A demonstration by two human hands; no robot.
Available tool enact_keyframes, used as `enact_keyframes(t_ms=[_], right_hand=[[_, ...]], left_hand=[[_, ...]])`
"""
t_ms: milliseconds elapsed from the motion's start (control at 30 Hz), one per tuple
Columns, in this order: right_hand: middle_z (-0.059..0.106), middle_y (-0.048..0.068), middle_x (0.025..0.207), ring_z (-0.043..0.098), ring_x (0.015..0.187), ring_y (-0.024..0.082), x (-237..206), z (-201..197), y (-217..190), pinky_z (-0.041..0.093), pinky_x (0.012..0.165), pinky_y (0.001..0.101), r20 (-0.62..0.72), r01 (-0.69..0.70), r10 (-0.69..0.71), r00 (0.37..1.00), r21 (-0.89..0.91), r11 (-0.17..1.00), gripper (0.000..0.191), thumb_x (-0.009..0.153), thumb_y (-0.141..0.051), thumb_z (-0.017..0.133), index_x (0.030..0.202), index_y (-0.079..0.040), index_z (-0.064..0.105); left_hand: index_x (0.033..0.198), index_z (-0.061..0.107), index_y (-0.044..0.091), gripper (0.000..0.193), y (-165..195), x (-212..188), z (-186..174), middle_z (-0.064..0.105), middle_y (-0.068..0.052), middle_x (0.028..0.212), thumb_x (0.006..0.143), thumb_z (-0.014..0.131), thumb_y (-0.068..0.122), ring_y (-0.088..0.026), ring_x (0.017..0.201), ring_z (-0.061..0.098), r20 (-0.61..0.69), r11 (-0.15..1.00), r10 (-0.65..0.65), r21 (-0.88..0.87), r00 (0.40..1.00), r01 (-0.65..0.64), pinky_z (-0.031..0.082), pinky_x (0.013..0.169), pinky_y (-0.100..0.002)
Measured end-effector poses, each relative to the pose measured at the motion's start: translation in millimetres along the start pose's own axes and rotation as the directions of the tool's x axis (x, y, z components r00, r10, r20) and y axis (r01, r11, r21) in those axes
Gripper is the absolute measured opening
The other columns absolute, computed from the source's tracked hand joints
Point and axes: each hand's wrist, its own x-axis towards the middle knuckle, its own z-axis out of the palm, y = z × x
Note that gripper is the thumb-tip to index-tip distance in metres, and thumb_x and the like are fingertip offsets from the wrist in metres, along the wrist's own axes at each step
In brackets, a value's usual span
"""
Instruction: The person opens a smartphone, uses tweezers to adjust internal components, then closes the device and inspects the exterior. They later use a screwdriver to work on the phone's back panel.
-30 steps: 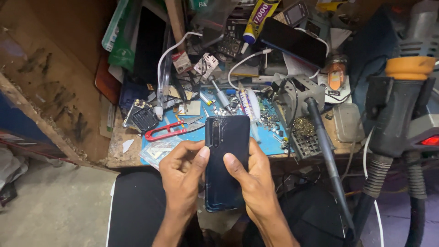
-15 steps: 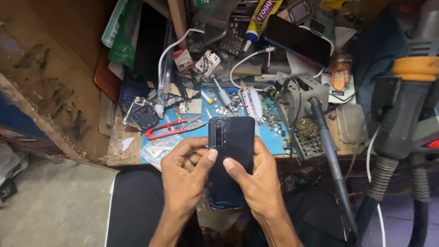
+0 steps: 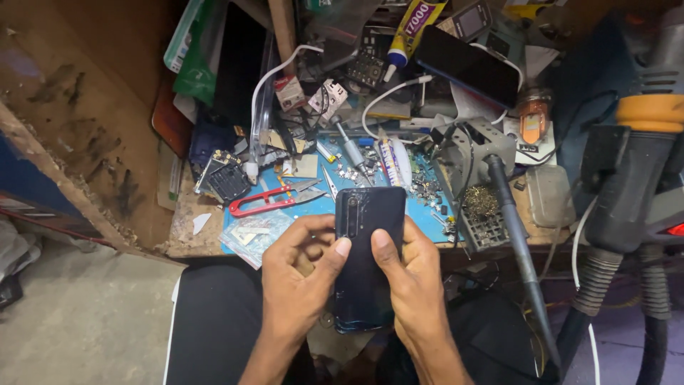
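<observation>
I hold a dark smartphone (image 3: 367,235) back side up, its cracked rear panel and camera strip facing me, over my lap in front of a cluttered workbench. My left hand (image 3: 303,274) grips its left edge, thumb pressed on the back panel. Along the right edge sits my right hand (image 3: 413,281), its thumb also resting on the back. Both thumbs nearly meet at the phone's middle.
A blue work mat (image 3: 420,207) carries red-handled scissors (image 3: 267,201), tweezers, screws and small parts. A soldering iron (image 3: 513,235) leans in its stand at right. Another black phone (image 3: 467,65), a glue tube (image 3: 413,25), cables and a grey hose (image 3: 627,207) crowd the bench.
The view has shifted slightly, with the phone and hands sitting a little lower. Both thumbs have moved a little closer together on the back panel.
</observation>
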Motion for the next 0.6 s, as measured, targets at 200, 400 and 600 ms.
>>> enact_keyframes(t_ms=[200,400,600], right_hand=[[0.073,0.011,0.113,0.067,0.099,0.014,-1.3,-2.0,0.9,0.054,0.091,0.0304,0.039,0.03,-0.029,0.999,-0.015,0.999,0.039,0.097,-0.019,0.069,0.127,0.005,0.062],[0.073,0.012,0.115,0.067,0.102,0.015,-2.9,-0.4,-2.5,0.054,0.093,0.031,0.072,0.046,-0.043,0.996,-0.046,0.998,0.042,0.096,-0.018,0.07,0.129,0.007,0.061],[0.073,0.013,0.115,0.068,0.103,0.016,-2.7,-3.1,-2.1,0.053,0.094,0.0315,0.099,0.055,-0.051,0.994,-0.037,0.998,0.041,0.096,-0.016,0.07,0.128,0.008,0.061]], left_hand=[[0.112,0.074,-0.006,0.027,-0.2,2.0,1.6,0.076,-0.006,0.087,0.092,0.074,0.011,-0.007,0.075,0.066,-0.011,0.992,-0.077,0.099,0.997,0.077,0.053,0.067,-0.021],[0.112,0.073,-0.006,0.027,1.4,2.9,-4.2,0.077,-0.007,0.091,0.089,0.076,0.007,-0.007,0.076,0.066,0.034,0.996,-0.061,0.067,0.998,0.058,0.054,0.069,-0.022],[0.112,0.073,-0.006,0.027,1.5,2.2,-6.4,0.076,-0.007,0.09,0.087,0.077,0.005,-0.007,0.076,0.066,0.049,0.997,-0.071,0.034,0.996,0.07,0.054,0.069,-0.022]])
